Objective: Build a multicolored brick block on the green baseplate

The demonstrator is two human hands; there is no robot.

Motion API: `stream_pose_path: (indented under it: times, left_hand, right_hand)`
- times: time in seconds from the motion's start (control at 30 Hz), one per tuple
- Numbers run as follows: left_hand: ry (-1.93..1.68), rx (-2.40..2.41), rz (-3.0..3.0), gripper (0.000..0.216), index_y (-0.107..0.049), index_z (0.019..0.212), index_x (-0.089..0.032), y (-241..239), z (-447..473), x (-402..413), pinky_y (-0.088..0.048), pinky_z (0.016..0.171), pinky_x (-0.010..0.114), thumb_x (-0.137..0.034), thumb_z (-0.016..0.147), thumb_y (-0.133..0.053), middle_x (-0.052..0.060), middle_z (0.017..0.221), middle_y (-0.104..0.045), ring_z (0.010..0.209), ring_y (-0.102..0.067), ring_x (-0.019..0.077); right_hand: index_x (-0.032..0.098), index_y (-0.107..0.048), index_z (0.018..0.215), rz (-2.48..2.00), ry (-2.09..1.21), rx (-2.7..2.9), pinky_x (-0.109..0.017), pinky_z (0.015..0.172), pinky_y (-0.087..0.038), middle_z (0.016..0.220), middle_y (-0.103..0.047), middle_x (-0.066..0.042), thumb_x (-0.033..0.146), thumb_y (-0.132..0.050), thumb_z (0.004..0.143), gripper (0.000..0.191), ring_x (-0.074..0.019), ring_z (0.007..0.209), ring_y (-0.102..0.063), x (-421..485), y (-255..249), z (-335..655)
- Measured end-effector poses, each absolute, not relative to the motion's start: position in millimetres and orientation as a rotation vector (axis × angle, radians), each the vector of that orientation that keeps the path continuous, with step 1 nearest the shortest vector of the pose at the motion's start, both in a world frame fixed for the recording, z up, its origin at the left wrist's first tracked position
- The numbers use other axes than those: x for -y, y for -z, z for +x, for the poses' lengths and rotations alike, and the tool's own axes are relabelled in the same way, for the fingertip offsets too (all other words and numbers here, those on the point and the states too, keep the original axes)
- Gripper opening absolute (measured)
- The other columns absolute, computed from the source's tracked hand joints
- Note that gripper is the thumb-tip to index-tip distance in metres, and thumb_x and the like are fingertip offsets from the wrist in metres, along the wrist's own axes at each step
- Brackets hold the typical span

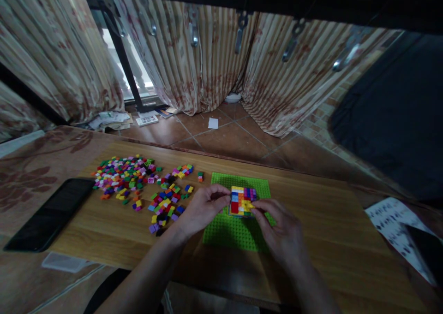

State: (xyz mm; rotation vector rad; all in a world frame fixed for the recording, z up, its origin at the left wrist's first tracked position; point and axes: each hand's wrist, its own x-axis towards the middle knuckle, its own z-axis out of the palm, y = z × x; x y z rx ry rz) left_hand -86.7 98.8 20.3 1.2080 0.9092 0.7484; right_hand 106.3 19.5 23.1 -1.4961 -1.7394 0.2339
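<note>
A green studded baseplate [238, 235] lies on the wooden table with a block of stacked toy bricks [238, 198] on it. Its top is a patchwork of white, blue, purple, orange, red and yellow. My left hand [206, 208] closes its thumb and fingers at the block's left edge. From the right, my right hand [282, 228] pinches a yellow brick [248, 205] against the block's front right part. Whether that brick is fully pressed down cannot be made out.
Left of the baseplate lie a smaller scatter of loose bricks [166, 201] and a large multicoloured brick pile [121, 173]. A black tablet-like slab [51, 215] rests at the table's left end. Beyond the right end is a printed sheet [394, 226]. Striped curtains [207, 65] hang behind.
</note>
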Motion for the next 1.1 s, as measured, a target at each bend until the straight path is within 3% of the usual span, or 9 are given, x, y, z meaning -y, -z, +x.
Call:
stream_pose_path:
  times: [0.2,0.67,0.87,1.1]
  left_hand:
    - [-0.739,-0.935,1.247,0.019,-0.067,0.087,-0.014,-21,-87,-98,-0.036,0.054,0.022,-0.030,0.077,-0.068,-0.002,0.070,-0.061,0.056,-0.045,0.0081]
    - [-0.741,-0.906,1.269,0.017,-0.067,0.088,-0.015,-22,-88,-97,-0.036,0.057,0.023,-0.030,0.079,-0.066,-0.002,0.070,-0.060,0.058,-0.047,0.0093]
    - [-0.725,-0.907,1.262,0.018,-0.067,0.088,-0.015,-21,-88,-97,-0.035,0.056,0.022,-0.031,0.079,-0.066,-0.002,0.071,-0.060,0.058,-0.046,0.0090]
    - [-0.730,-0.924,1.262,0.017,-0.067,0.088,-0.015,-22,-90,-96,-0.035,0.056,0.022,-0.030,0.080,-0.067,-0.002,0.070,-0.060,0.058,-0.047,0.0095]
  right_hand:
    - [0.025,-0.072,0.093,-1.481,-0.157,1.767,-0.033,0.077,-0.054,0.093,-0.071,-0.004,0.027,-0.059,0.094,0.013,-0.0184,0.085,-0.067,-24,-15,102]
    - [0.025,-0.075,0.088,-1.535,-0.397,1.478,-0.031,0.075,-0.051,0.091,-0.069,-0.002,0.033,-0.063,0.091,0.015,-0.0169,0.082,-0.065,-22,-16,92]
    - [0.022,-0.071,0.076,-1.640,-0.367,1.253,-0.029,0.062,-0.044,0.075,-0.065,0.000,0.037,-0.072,0.079,0.015,-0.0160,0.066,-0.055,-26,-16,86]
    - [0.019,-0.070,0.077,-1.751,-0.623,1.008,-0.026,0.050,-0.038,0.060,-0.061,0.003,0.049,-0.080,0.066,0.033,-0.0132,0.052,-0.048,-27,-9,92]
